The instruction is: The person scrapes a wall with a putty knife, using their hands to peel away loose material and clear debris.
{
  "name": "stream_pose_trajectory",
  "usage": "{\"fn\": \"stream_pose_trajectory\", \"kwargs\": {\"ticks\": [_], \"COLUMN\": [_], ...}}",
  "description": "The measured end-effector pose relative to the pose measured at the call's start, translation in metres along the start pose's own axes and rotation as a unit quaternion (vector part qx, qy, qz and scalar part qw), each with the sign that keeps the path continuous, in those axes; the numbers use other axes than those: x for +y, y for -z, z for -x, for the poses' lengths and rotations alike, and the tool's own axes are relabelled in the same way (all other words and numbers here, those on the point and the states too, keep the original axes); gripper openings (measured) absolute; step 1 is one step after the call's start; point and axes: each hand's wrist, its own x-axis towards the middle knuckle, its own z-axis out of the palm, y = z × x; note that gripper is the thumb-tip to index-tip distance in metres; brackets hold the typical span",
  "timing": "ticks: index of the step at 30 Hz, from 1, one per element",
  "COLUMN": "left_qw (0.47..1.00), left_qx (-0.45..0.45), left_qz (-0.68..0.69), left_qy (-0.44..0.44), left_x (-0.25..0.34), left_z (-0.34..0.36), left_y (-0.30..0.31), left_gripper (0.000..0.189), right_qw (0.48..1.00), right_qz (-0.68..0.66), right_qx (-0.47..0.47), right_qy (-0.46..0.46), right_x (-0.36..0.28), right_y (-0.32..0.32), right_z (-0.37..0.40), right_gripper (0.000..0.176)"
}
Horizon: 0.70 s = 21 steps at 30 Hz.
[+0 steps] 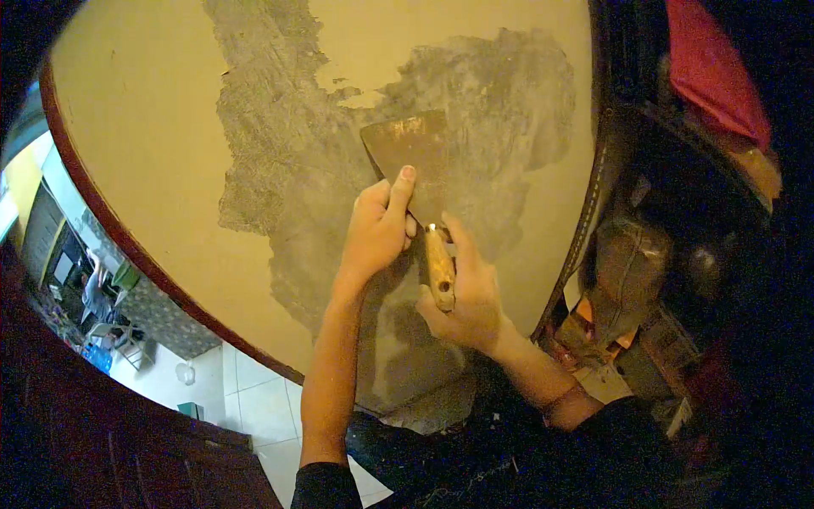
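Head view: scraper (415, 161) flat against wall (153, 127), blade edge up inside grey bare patch (288, 153) ringed by cream paint. Right hand (471, 301) clenched round wooden handle (440, 270). Left hand (377, 231) grasps blade low down, index finger stretched up along it. Tool likely light; blade thin, stiff with slight spring, edge possibly sharp. Best hold: handle, second hand on blade face, clear of edge.

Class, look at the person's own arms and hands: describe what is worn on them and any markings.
The left hand and right hand are bare: no gloves, no visible rings. Forearms are uncovered; dark sleeves end near the elbows. A thin dark band seems to circle the right forearm.
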Motion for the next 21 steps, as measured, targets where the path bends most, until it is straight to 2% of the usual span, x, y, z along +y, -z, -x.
{"fn": "stream_pose_trajectory", "kwargs": {"ticks": [4,6,7,9,11,13,15,17,19,21], "left_qw": [0.999,0.998,0.998,0.994,0.966,0.968,0.966,0.978,0.977,0.977], "left_qx": [0.013,0.012,0.043,0.077,0.146,0.153,0.166,0.146,0.153,0.156], "left_qz": [0.052,0.056,0.027,-0.003,-0.134,-0.12,-0.106,-0.082,-0.087,-0.09], "left_qy": [-0.002,-0.013,-0.04,-0.077,-0.166,-0.161,-0.166,-0.126,-0.125,-0.119], "left_x": [-0.009,-0.013,-0.015,-0.016,-0.017,-0.017,-0.013,-0.015,-0.008,-0.003], "left_z": [-0.004,-0.005,-0.005,-0.014,-0.023,-0.021,-0.021,-0.013,-0.023,-0.023], "left_y": [0.003,0.002,0.0,0.0,0.001,0.0,0.0,0.002,0.008,0.007], "left_gripper": [0.053,0.053,0.052,0.052,0.051,0.051,0.05,0.05,0.051,0.051], "right_qw": [0.999,0.991,0.991,0.996,0.996,0.996,0.993,0.994,0.995,0.993], "right_qz": [0.008,-0.106,-0.105,-0.027,-0.033,-0.039,-0.042,-0.036,-0.031,-0.069], "right_qx": [0.039,0.035,0.036,0.061,0.063,0.063,0.082,0.074,0.067,0.07], "right_qy": [0.033,-0.079,-0.078,0.059,0.052,0.04,0.075,0.07,0.068,0.072], "right_x": [-0.011,-0.023,-0.022,-0.015,-0.015,-0.016,-0.016,-0.012,-0.013,-0.018], "right_y": [-0.009,-0.009,-0.011,-0.015,-0.02,-0.023,-0.024,-0.028,-0.03,-0.028], "right_z": [-0.005,-0.006,-0.007,-0.016,-0.026,-0.027,-0.027,-0.025,-0.027,-0.033], "right_gripper": [0.086,0.083,0.083,0.076,0.072,0.069,0.071,0.07,0.07,0.069]}}
